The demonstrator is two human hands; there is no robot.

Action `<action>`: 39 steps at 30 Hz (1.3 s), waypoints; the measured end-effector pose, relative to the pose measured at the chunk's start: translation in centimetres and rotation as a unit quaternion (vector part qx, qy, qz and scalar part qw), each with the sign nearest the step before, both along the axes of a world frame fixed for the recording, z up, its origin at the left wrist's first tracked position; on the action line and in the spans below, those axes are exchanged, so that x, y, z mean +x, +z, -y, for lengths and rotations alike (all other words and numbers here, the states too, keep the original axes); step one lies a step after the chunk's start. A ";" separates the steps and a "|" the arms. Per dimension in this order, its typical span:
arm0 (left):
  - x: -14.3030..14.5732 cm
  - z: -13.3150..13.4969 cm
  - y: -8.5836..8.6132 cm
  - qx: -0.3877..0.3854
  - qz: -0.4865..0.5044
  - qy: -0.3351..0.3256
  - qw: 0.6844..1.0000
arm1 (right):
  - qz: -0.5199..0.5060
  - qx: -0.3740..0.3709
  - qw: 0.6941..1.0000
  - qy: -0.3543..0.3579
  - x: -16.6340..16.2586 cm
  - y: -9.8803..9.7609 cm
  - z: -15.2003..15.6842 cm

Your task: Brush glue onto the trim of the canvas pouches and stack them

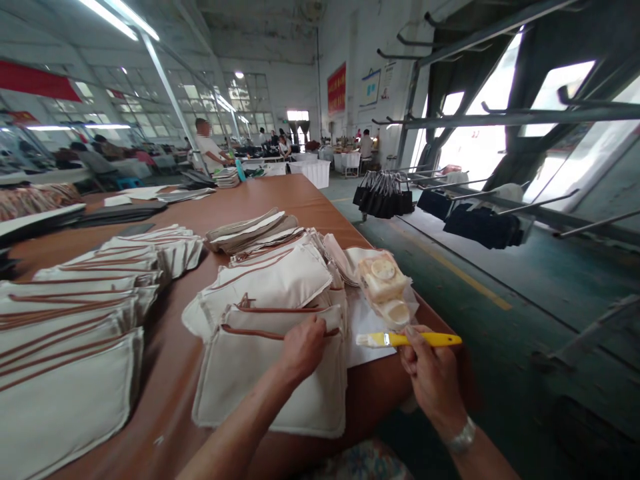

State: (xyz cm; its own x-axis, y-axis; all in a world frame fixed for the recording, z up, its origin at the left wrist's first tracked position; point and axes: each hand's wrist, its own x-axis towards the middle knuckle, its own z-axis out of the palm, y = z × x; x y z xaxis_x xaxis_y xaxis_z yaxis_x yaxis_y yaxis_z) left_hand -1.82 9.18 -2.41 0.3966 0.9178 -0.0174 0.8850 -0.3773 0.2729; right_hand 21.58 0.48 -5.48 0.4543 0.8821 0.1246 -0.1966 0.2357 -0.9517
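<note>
My right hand (431, 375) grips a yellow-handled paintbrush (423, 339), its pale bristles pointing left over a white sheet (367, 320). My left hand (306, 343) is closed at the brown-trimmed top edge of a cream fabric bag panel (270, 387); the fingertips are partly hidden, and they seem to pinch that edge. Behind this panel lies a stack of similar cream panels (265, 283) with brown trim. A glue-stained plastic container (383, 277) with a round cap lies on the white sheet, just beyond the brush.
Overlapping rows of cream panels (75, 333) cover the left of the brown table (290, 193). Taupe pieces (253, 230) are stacked further back. The table's right edge runs beside the container. A metal rack (500, 120) with hanging black pieces stands right. Another person (207, 147) stands across the table.
</note>
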 end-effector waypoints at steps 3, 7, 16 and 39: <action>-1.4 0.0 0.4 -0.050 0.064 -0.012 0.997 | 0.024 0.004 1.000 0.009 -0.5 0.0 0.1; -2.6 0.3 0.6 -0.117 0.148 -0.029 0.982 | 0.080 0.012 0.996 0.021 -1.6 0.8 -0.1; -3.3 2.5 0.7 -0.195 0.303 -0.005 0.933 | 0.231 0.045 0.971 -0.026 -3.1 2.9 -1.4; -4.1 8.6 1.1 0.112 0.246 -0.176 0.947 | 0.148 -0.043 0.965 0.212 -1.1 6.5 -0.2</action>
